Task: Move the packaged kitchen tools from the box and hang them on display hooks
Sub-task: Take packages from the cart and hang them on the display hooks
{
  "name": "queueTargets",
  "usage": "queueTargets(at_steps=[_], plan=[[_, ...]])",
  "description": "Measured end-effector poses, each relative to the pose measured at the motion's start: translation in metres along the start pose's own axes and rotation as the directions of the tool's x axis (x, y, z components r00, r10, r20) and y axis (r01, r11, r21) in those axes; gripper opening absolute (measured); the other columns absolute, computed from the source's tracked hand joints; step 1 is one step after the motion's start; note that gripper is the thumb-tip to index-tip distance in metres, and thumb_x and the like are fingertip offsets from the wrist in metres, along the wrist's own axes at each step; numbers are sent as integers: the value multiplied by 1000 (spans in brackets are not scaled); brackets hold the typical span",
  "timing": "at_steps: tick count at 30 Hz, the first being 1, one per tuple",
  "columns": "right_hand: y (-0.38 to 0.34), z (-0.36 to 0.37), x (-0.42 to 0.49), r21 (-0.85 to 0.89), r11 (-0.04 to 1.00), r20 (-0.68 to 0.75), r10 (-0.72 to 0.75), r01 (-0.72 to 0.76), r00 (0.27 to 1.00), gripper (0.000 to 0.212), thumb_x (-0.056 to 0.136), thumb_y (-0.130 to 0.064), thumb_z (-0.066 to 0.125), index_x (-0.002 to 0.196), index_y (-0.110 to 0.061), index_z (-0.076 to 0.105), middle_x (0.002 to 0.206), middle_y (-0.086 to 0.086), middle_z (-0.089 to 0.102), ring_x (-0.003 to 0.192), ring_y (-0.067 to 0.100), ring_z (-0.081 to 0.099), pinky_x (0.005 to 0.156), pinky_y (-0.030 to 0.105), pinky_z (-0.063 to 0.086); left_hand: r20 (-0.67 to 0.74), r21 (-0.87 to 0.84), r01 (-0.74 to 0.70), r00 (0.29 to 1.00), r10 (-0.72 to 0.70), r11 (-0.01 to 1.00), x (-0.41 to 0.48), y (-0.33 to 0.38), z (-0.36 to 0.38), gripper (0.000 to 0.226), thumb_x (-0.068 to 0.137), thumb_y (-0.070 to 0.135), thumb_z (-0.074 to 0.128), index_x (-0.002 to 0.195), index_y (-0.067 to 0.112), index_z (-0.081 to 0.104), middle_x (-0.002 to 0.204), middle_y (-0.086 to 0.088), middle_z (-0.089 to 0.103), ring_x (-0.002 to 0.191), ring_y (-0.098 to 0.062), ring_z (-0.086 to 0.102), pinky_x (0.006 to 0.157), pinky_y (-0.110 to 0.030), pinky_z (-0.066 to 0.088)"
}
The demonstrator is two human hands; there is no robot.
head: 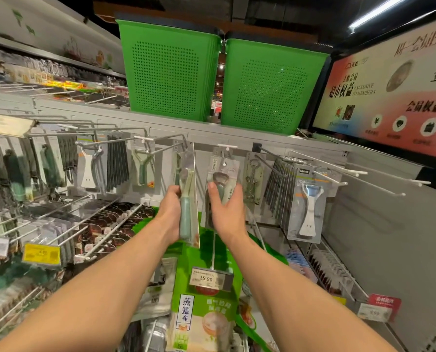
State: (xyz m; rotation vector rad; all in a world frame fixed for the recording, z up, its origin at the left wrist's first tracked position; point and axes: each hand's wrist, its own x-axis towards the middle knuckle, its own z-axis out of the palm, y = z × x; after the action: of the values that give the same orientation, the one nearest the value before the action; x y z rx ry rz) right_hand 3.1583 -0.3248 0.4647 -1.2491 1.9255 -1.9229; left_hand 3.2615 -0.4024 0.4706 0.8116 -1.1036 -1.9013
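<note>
My left hand (170, 212) grips a packaged kitchen tool with a pale green handle (187, 199), held upright and edge-on, its top near a grey display hook (171, 138). My right hand (224, 207) holds a second packaged tool (220, 179) with a metal head and green handle; it hangs from a white-tipped hook (227, 147). Both hands are at chest height in front of the grey pegboard panel. The box is not clearly in view.
Peelers (309, 207), a corkscrew (252, 179) and dark-handled tools hang on neighbouring hooks. Bare hooks (379, 181) jut out at the right. Two green perforated baskets (171, 72) stand on top. A price tag reading 15.90 (209, 278) and green steamer-cloth packs hang below.
</note>
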Motion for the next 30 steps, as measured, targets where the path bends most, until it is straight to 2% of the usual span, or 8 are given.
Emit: queueTargets(at_steps=[3,10,15,19,22,26,28,30], plan=[[4,5,14,-8,999,4,42,-42,999,27,103,-43,61,121,-30,47,99,-25,58,86,-13,53,68,4,35,-13,-6,-11,1000,11,1000,11,0,0,40,107,38,32,113,16,64,55,1,56,49,-15,52,54,-30,44],[21,18,66,-57,990,78,135,-131,988,53,101,-58,54,135,-19,41,116,-3,59,109,16,54,94,30,39,-34,85,0,999,2,996,57,1,-1,46,108,45,35,108,12,68,60,-4,64,58,-22,60,57,-32,49],[33,26,108,-67,985,91,166,-160,982,51,105,-44,57,138,-10,40,116,-2,53,110,15,56,78,10,41,-39,152,43,999,-37,987,94,-3,1,45,109,50,36,100,14,62,67,-9,67,60,-25,63,55,-32,51],[41,29,131,-80,981,96,184,-177,978,55,107,-45,53,150,-17,33,107,-10,52,85,2,46,86,17,37,-119,242,38,993,-9,970,124,-6,-1,57,99,63,37,111,14,64,109,-21,69,95,-35,67,88,-51,58],[42,33,140,-83,975,87,214,-207,973,53,107,-44,52,149,-19,33,120,1,60,94,-2,51,95,34,50,-119,279,31,993,3,960,137,-4,0,52,105,54,34,92,12,62,93,-20,66,87,-31,63,92,-49,52],[56,41,161,-106,980,66,174,-166,983,44,107,-35,54,146,-15,44,130,5,63,110,14,64,79,12,45,-70,308,3,997,20,951,145,-2,3,45,110,44,33,82,17,56,79,-11,59,77,-26,55,76,-36,44],[68,46,173,-105,987,40,128,-123,991,33,108,-25,54,139,-15,54,117,4,69,91,9,67,80,33,58,-51,335,-52,996,73,941,153,-5,2,35,111,40,36,89,22,57,92,-6,61,90,-25,56,76,-34,48],[80,49,183,-166,982,20,96,-92,995,34,108,-21,53,142,-21,51,110,-2,67,85,2,65,62,6,52,-35,332,-88,994,105,939,155,-6,2,29,110,42,39,103,21,58,109,-8,61,100,-26,56,92,-42,53]])
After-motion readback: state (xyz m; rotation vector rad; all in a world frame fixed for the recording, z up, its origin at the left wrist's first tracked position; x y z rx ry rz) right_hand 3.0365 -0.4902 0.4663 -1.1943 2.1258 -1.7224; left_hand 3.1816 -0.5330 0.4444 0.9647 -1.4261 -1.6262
